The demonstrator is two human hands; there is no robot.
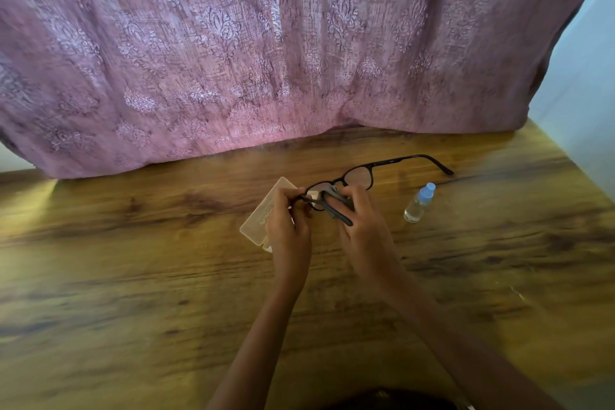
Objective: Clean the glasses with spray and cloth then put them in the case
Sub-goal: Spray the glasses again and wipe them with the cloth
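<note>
Dark-framed glasses [361,175] are held above the wooden table [133,260], arms unfolded, one arm reaching right toward the bottle. My left hand [289,226] grips the frame at its left end. My right hand [364,226] presses a grey cloth [332,192] against the left lens. A translucent beige case [258,221] lies on the table under my left hand, partly hidden by it. A small clear spray bottle [418,203] with a light blue cap stands to the right of my hands.
A pink patterned curtain [266,43] hangs along the table's far edge. A pale wall [585,76] borders the table's right edge.
</note>
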